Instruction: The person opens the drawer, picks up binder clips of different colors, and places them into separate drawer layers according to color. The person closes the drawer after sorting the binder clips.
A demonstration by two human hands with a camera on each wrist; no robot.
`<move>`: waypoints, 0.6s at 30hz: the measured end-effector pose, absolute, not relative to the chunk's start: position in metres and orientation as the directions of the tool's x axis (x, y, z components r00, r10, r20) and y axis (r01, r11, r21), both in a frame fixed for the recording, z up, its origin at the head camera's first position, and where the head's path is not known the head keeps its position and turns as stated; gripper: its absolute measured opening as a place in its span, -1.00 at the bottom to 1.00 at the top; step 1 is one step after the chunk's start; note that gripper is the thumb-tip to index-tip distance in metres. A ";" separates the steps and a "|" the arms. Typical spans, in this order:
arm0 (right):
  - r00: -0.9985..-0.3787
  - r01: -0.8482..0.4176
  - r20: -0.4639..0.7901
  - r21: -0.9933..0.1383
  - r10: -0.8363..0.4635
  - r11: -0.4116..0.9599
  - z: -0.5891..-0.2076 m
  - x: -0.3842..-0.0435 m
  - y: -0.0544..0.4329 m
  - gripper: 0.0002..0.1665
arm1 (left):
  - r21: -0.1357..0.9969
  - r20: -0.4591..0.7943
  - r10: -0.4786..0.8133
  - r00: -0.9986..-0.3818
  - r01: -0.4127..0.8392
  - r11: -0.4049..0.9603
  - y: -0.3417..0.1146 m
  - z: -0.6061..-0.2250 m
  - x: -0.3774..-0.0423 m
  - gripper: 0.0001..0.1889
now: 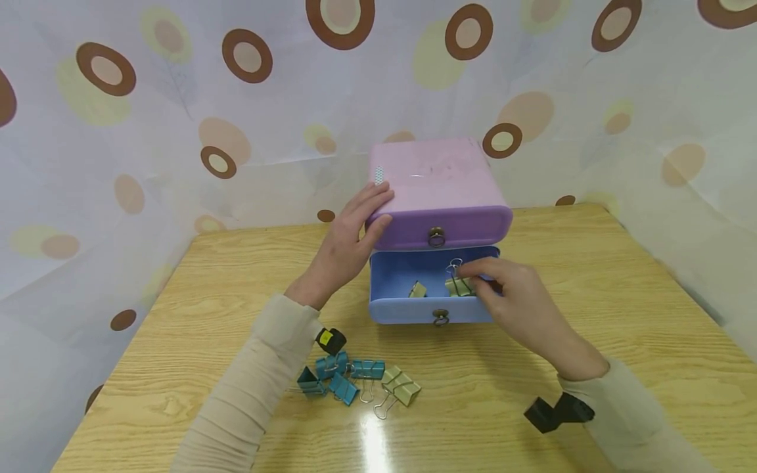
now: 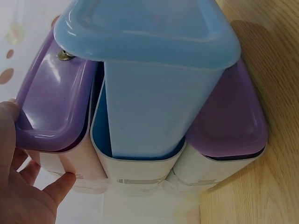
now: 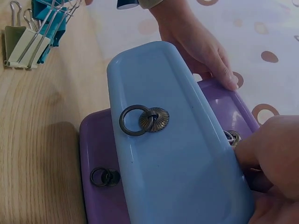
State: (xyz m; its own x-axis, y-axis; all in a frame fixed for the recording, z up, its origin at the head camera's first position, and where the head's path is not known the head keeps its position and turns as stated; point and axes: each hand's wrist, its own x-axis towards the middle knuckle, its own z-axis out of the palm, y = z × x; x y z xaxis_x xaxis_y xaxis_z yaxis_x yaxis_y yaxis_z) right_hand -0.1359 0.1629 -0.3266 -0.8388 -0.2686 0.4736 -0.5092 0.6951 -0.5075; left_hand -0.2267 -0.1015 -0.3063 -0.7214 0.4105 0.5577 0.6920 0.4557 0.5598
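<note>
My left hand [image 1: 345,246] rests on the left edge of the pink top of a small drawer unit [image 1: 437,171], fingers over the top and thumb at the purple upper drawer [image 1: 402,230]. Below it the blue drawer [image 1: 408,310] is pulled out. In that drawer my right hand [image 1: 523,305] pinches a pale green binder clip [image 1: 457,287], partly hidden by the fingers. Another pale green clip [image 1: 417,290] lies to its left. The right wrist view shows the right hand [image 3: 278,156] reaching over the blue drawer's rim, its fingertips hidden there.
In front of the unit lie several teal binder clips [image 1: 343,389] and one pale green clip [image 1: 403,386] on the wooden table [image 1: 473,420]. A second purple drawer [image 3: 100,149], pushed in, sits below the blue one. Patterned cloth [image 1: 284,131] hangs behind the table.
</note>
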 end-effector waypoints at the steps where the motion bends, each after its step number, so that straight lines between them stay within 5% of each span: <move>1: -0.846 -0.503 0.458 -0.515 -0.273 0.694 -0.326 -0.136 0.163 -0.72 | 0.560 0.556 0.410 -0.723 0.690 0.458 -0.102 -0.306 -0.227 -0.54; 18: -0.887 -0.454 0.346 -0.545 -0.304 0.705 -0.326 -0.135 0.163 -0.70 | 0.562 0.548 0.409 -0.730 0.683 0.467 -0.102 -0.307 -0.226 -0.53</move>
